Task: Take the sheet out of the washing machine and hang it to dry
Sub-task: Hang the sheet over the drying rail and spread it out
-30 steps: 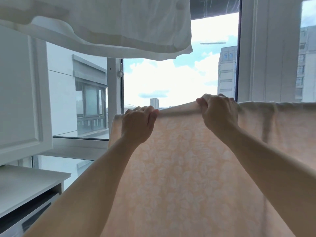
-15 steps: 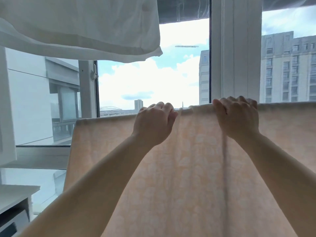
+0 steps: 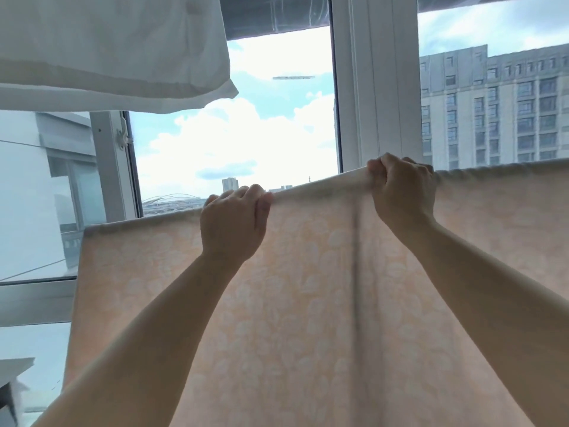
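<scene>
A pale peach sheet (image 3: 308, 303) with a faint white pattern hangs in front of me, spread wide before the window. Its top edge runs from the lower left up to the right. My left hand (image 3: 232, 224) grips that top edge near the middle, fingers curled over it. My right hand (image 3: 401, 189) grips the same edge higher and further right, bunching the cloth a little. A dark vertical crease runs down the sheet between my hands. What the edge lies over is hidden by the cloth.
A white cloth (image 3: 107, 47) hangs overhead at the upper left. White window frames (image 3: 375, 87) stand behind the sheet, with sky and a tall grey building (image 3: 498, 112) outside. A white shelf corner (image 3: 15, 365) shows at the lower left.
My view has swung to the right, so the window post and the building have come into view. My right hand has risen with the sheet's edge, and the edge now slopes up to the right.
</scene>
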